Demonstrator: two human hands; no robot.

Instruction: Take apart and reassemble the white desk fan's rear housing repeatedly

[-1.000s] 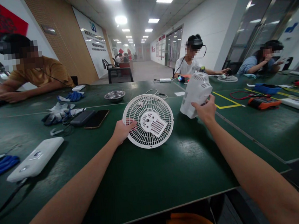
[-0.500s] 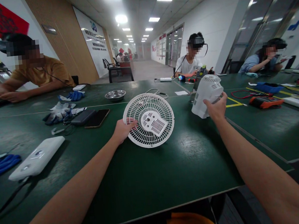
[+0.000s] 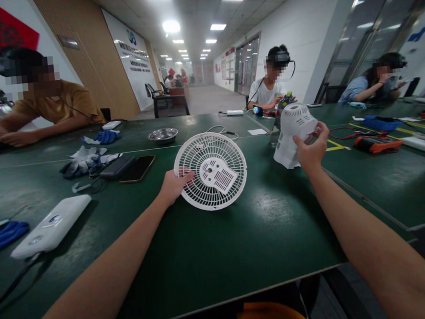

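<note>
My left hand (image 3: 174, 187) grips the left rim of a round white fan grille (image 3: 221, 196), thumb over its bars and the other fingers behind it. A solid vented plate is at the grille's centre. To the right, my right hand (image 3: 312, 149) is closed round the side of a white plastic fan housing (image 3: 295, 124) with vent slots at its top. The housing leans slightly above or on the green table (image 3: 207, 260); whether its lower end touches is unclear. A thin white cable (image 3: 217, 127) shows behind the grille.
A steel bowl (image 3: 162, 135), gloves (image 3: 85, 160), a phone (image 3: 138, 169), a dark case (image 3: 117, 167) and a white power bank (image 3: 53, 225) lie leftward. On the right are an orange multimeter (image 3: 376, 144) and a blue tray (image 3: 381, 123). Several people sit across the table.
My right hand has shifted its grip on the housing, fingers now higher, and the housing has turned slightly more upright. The left hand and grille stay nearly still.
</note>
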